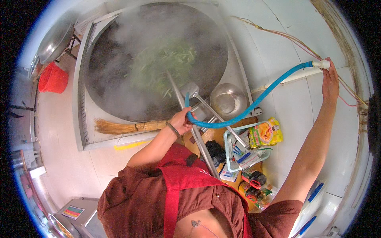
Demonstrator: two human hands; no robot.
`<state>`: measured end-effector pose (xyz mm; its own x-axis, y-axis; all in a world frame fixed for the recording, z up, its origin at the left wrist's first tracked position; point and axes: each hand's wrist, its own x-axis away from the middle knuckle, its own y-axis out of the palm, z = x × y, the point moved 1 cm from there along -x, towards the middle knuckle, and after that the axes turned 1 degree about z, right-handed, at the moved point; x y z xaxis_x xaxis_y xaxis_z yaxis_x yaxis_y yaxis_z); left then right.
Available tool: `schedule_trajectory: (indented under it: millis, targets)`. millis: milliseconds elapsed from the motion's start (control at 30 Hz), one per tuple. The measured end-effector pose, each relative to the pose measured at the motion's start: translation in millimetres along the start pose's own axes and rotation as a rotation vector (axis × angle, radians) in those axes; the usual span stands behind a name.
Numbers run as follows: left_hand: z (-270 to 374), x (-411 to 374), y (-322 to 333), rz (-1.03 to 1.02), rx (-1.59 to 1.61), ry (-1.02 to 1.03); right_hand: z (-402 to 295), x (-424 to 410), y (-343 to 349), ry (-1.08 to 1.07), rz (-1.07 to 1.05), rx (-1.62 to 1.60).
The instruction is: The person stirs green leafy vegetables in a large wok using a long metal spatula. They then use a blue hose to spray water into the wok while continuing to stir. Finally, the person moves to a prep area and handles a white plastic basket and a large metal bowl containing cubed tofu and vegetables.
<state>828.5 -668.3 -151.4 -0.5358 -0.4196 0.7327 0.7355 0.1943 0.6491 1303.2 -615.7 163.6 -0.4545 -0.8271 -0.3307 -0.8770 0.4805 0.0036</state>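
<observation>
My left hand (182, 120) is closed around the near part of a blue corrugated hose (226, 123), beside a long metal handle (205, 148) that reaches into a large wok (110, 98). Whether the hand also grips the handle is hard to tell. Chopped green vegetables (166, 65) lie in the wok under thick steam. My right hand (330, 83) is raised at the wall, its fingers at the white fitting (321, 64) on the hose's other end. A metal ladle (190, 89) rests with its head at the wok's near right rim.
A straw brush (131, 126) lies along the stove's near edge. A metal bowl (228, 99) stands right of the wok. Nearer are a light blue basket (227, 148) with packets and several bottles (253, 178). Wires (285, 35) run along the wall; a red bucket (54, 78) is at left.
</observation>
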Motion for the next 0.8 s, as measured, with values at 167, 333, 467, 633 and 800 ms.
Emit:
schedule_trajectory:
  millis: [167,333,467,633,800]
  targets:
    - [-7,28,-7,0.031,0.128,0.002,4,4,2,0.017,0.015,0.027]
    - [-10,35,-18,0.016,0.147,0.027,5,5,2,0.026,0.009,0.036]
    - [-13,26,-35,0.010,0.142,0.084,0,9,4,0.033,0.011,0.014]
    - [6,34,-17,0.044,0.176,0.135,0,12,5,0.025,0.008,-0.036]
    - [29,4,-18,0.143,0.085,0.181,12,10,-13,0.016,-0.023,-0.047]
